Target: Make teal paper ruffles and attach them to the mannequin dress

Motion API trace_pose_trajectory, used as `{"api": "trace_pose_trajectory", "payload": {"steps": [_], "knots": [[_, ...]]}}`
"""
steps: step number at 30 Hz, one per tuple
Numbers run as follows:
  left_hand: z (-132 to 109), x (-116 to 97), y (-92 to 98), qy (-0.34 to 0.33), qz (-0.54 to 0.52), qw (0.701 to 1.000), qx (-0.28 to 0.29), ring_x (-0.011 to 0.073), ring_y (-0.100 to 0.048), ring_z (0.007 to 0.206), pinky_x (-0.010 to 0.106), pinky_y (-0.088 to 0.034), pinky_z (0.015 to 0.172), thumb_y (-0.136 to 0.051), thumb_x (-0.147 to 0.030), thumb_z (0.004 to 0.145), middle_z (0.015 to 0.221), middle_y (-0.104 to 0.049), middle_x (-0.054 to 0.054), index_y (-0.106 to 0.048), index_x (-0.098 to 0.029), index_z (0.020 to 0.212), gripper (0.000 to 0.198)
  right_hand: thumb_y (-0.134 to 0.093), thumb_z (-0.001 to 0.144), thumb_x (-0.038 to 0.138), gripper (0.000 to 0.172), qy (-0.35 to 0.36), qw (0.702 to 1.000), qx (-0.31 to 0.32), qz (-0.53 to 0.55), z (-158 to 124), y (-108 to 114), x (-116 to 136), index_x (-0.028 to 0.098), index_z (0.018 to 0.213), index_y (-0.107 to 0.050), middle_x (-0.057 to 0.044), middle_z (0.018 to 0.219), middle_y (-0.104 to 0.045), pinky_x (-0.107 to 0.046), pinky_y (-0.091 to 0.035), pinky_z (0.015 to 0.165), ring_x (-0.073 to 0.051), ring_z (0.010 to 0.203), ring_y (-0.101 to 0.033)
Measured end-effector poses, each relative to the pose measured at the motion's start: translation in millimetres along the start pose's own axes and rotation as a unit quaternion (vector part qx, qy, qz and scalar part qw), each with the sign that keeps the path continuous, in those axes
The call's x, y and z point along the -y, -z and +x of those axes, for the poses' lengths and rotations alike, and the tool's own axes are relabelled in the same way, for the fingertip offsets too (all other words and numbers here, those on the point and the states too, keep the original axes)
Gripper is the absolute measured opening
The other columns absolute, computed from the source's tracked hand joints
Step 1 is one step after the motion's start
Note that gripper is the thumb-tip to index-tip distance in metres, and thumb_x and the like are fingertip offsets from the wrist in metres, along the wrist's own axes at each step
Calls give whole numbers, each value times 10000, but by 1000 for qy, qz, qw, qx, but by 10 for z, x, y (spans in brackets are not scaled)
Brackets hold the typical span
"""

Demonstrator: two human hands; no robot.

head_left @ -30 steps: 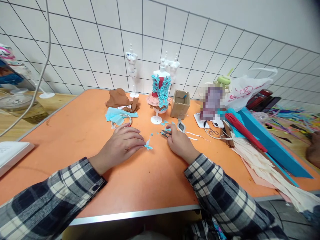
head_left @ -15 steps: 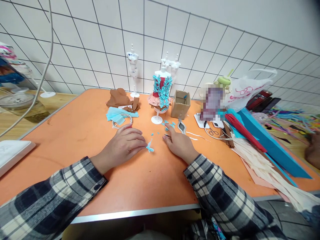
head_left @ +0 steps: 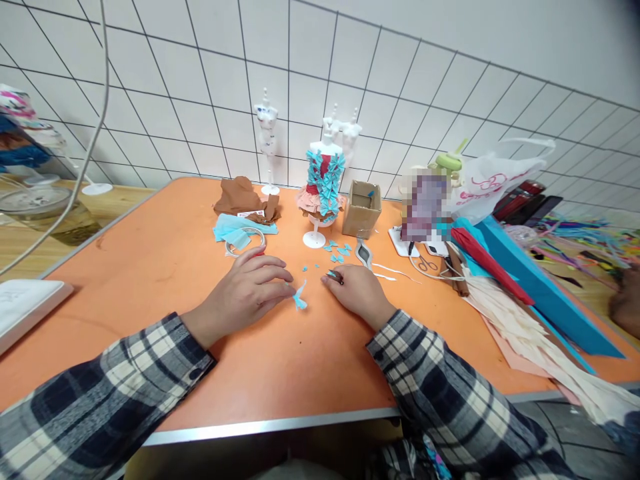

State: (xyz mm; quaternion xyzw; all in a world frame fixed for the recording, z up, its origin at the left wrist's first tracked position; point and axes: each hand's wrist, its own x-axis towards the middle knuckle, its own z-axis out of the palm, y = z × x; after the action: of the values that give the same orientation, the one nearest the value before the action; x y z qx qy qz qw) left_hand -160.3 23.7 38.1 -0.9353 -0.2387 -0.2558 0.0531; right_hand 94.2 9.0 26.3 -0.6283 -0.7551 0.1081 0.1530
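My left hand (head_left: 245,293) rests on the orange table (head_left: 165,267), its fingertips pinched on a small blue paper piece (head_left: 299,298). My right hand (head_left: 359,291) lies just to the right of it, fingers curled around a small dark cutting tool (head_left: 339,276) with a blue scrap at its tip. More blue scraps (head_left: 337,252) lie scattered beyond both hands. Behind them stands a small white mannequin (head_left: 323,177) dressed in blue bows, red and pink.
A cardboard box (head_left: 361,208), brown fabric (head_left: 243,197), blue fabric with a ring (head_left: 240,235) and bare mannequins (head_left: 265,133) stand at the back. Blue, red and cream paper sheets (head_left: 520,293), scissors (head_left: 425,263) and a plastic bag (head_left: 493,177) crowd the right. Another person's hand (head_left: 627,300) shows at the right edge.
My right hand has pulled back toward me and curled over the cutting tool. My left hand has stayed on the blue piece, shifting only slightly.
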Motion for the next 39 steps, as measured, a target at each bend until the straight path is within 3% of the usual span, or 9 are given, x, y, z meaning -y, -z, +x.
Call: {"api": "trace_pose_trajectory", "payload": {"steps": [3, 8, 13, 19, 23, 27, 31, 35, 39], "knots": [[-4, -5, 0, -3, 0, 1000, 3, 207, -604, 1069, 473, -258, 1114, -558, -198, 910, 998, -745, -13, -720, -322, 996, 222, -432, 916, 590, 468, -24, 999, 29, 8, -7, 27, 15, 220, 789, -688, -54, 767, -701, -282, -328, 570, -199, 722, -620], [-2, -10, -1, -19, 0, 1000, -15, 207, -603, 1058, 476, -280, 1106, -567, -187, 911, 979, -742, -13, -713, -289, 972, 189, -424, 953, 415, 313, -7, 997, 38, 64, -6, 43, 29, 241, 1144, -601, -35, 980, -712, -264, -365, 653, -189, 854, -628], [6, -17, 9, -28, 2, 999, -22, 207, -606, 1047, 476, -288, 1104, -575, -170, 901, 954, -744, -16, -709, -285, 975, 191, -381, 949, 302, 304, -22, 997, 62, 31, 8, 16, 8, 243, 966, -679, -38, 945, -722, -275, -389, 678, -212, 881, -631], [12, -24, 10, -27, 0, 1000, -14, 208, -604, 1055, 480, -275, 1110, -569, -169, 903, 958, -741, -12, -706, -280, 981, 193, -434, 937, 273, 500, 16, 995, 18, 95, 0, -33, -10, 322, 1432, -382, -31, 1081, -709, -312, -424, 736, -233, 941, -646], [16, -25, 14, -29, 8, 999, -16, 213, -606, 1048, 479, -285, 1097, -563, -168, 907, 946, -739, -12, -707, -281, 983, 199, -481, 906, 248, 358, -28, 989, -19, 141, 30, -59, -35, 210, 1262, -487, -57, 978, -718, -307, -426, 715, -222, 887, -650], [13, -20, 8, -29, 6, 999, -15, 212, -605, 1050, 473, -283, 1098, -557, -166, 905, 952, -740, -10, -709, -285, 986, 209, -542, 873, 248, 116, -33, 986, 5, 164, 52, -67, -78, 235, 981, -583, -1, 864, -718, -286, -420, 687, -189, 810, -651], [6, -14, -6, -18, -7, 1000, -14, 209, -601, 1066, 471, -274, 1111, -553, -163, 899, 954, -743, -11, -718, -296, 974, 224, -473, 889, 142, 354, 1, 979, 24, 205, 51, -86, -105, 304, 1186, -576, 18, 929, -729, -300, -427, 771, -187, 950, -652], [9, -16, -11, -9, -16, 1000, -12, 205, -602, 1069, 467, -272, 1116, -561, -171, 894, 945, -744, -13, -723, -304, 976, 226, -480, 875, 113, 611, 2, 978, 15, 207, 52, -116, -112, 318, 1436, -347, 2, 953, -733, -330, -421, 822, -210, 1034, -635], [19, -24, -6, -11, -14, 1000, -15, 204, -608, 1064, 466, -276, 1114, -558, -163, 894, 929, -745, -13, -724, -296, 964, 224, -535, 861, 179, 368, -25, 979, -19, 199, 71, -128, -103, 226, 1226, -509, -28, 943, -711, -308, -422, 766, -202, 931, -641]]}}
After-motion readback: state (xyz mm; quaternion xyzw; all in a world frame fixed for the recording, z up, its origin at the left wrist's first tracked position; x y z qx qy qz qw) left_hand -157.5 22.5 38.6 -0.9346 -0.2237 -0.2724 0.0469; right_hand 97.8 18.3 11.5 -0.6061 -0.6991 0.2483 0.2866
